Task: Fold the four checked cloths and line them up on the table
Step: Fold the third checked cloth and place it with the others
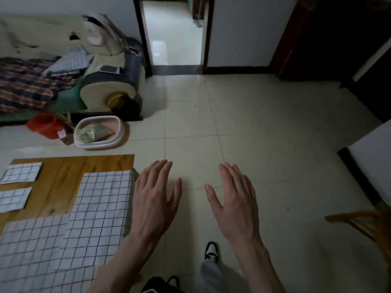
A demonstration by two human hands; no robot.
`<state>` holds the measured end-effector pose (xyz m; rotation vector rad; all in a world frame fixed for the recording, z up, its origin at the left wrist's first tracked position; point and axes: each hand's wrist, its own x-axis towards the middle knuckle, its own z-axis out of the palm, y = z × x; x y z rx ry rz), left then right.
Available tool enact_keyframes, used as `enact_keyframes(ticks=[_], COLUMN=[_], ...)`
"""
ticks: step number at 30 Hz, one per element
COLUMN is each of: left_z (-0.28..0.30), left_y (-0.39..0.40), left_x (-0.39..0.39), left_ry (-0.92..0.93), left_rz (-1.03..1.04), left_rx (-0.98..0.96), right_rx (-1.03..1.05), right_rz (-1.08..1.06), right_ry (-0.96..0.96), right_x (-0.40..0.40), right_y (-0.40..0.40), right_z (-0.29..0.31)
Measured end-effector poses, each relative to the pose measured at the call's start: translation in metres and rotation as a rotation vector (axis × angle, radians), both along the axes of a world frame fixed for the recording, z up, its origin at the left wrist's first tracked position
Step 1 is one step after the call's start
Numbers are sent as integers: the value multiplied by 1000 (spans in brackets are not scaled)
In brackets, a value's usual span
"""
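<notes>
Both hands spread flat, holding nothing; left hand (155, 199) just beside the table's (63, 176) unfolded checked cloth (101, 208); right hand (234, 204) farther off.

Looking down, I see a pale tiled floor (264, 127) with an open doorway (175, 32) at its far edge. Far left stands a worn sofa (101, 81) heaped with plaid fabric (23, 85). In front of it sit a white basin (99, 132) and a red bag (45, 124). A wooden chair (364, 225) pokes in at the right edge.

Pale glossy tiled floor (264, 127), white walls (243, 32), open doorway (175, 32), cluttered sofa (63, 66), dark wooden cabinet (342, 45).
</notes>
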<state>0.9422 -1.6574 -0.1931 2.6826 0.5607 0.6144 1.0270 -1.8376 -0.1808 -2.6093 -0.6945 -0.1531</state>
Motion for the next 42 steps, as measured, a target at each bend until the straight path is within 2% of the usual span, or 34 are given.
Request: enact_keyframes(ticks=[7, 12, 18, 27, 34, 42], left_z=[-5, -9, -23, -47, -57, -71], left_y=[-8, -3, 6, 37, 85, 123], left_x=[22, 6, -12, -28, -32, -43], left_ry=[56, 80, 104, 46, -14, -1], left_rz=[252, 476, 721, 972, 1115, 1243], left_rx=[13, 53, 24, -22, -49, -92], right_rx=[54, 67, 69, 38, 5, -28], right_rz=[263, 496, 740, 1050, 1242, 1402], right_ry=[16, 42, 42, -14, -86, -109], right_x=[80, 101, 105, 94, 84, 65], right_y=[23, 63, 121, 211, 285, 346], right_z=[-7, -13, -22, -45, -50, -56])
